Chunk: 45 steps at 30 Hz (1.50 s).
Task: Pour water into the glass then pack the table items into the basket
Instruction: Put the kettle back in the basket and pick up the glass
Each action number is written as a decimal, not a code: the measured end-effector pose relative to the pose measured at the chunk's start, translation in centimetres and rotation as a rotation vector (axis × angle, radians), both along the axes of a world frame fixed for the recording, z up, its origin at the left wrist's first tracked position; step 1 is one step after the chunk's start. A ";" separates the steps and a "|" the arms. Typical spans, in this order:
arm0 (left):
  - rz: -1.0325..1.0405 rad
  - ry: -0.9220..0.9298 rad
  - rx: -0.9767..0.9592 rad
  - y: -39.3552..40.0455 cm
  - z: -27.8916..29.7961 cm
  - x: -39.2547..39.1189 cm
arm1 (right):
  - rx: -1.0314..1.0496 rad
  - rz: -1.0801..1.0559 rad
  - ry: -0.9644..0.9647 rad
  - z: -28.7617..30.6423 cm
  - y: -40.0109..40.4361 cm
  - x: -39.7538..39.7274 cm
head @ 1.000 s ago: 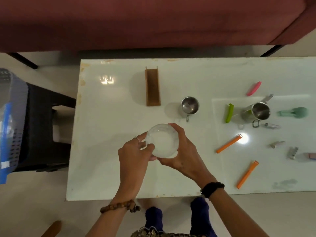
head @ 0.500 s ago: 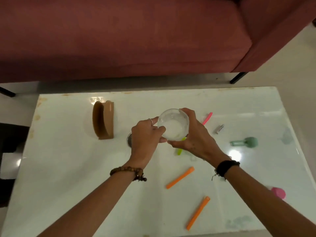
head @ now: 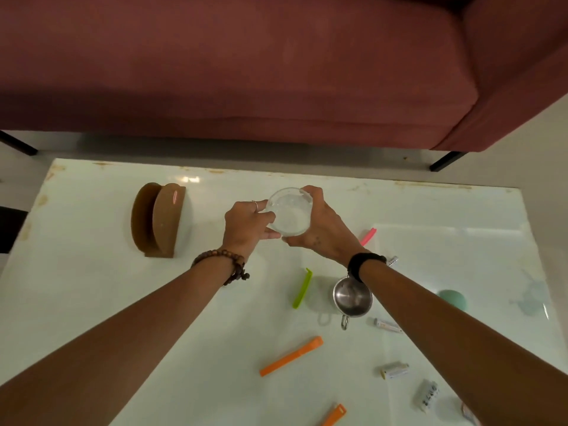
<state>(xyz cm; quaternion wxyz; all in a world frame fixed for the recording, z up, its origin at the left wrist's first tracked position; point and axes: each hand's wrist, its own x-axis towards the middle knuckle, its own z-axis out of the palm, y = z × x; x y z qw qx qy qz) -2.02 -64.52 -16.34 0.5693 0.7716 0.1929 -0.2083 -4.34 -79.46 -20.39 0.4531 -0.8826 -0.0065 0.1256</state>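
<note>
Carried farther out toward twelve o'clock over the table [head: 92,302], the glass [head: 289,215] sits gripped by left hand [head: 246,226] and right hand [head: 322,230]; next comes setting it down for pouring.

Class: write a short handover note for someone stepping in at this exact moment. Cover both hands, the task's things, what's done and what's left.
Left hand and right hand both grip the clear glass, held above the white table. Whether it holds water cannot be told.
Still on the table: steel cup, green clip, pink clip, two orange clips, brown holder, several batteries.
No basket is in view; nothing looks packed.
Left: confirm the pour, then pack everything.
</note>
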 end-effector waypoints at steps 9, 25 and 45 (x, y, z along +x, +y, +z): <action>0.023 0.050 0.017 0.1 -0.2 1.0 | 0.088 0.014 0.047 -0.8 0.6 1.1; -0.027 0.073 -0.010 1.3 -1.0 0.7 | 0.085 0.001 0.038 -2.0 1.3 0.4; -0.127 -0.346 0.086 10.6 4.4 -7.8 | -0.056 -0.062 -0.190 7.5 5.5 -4.9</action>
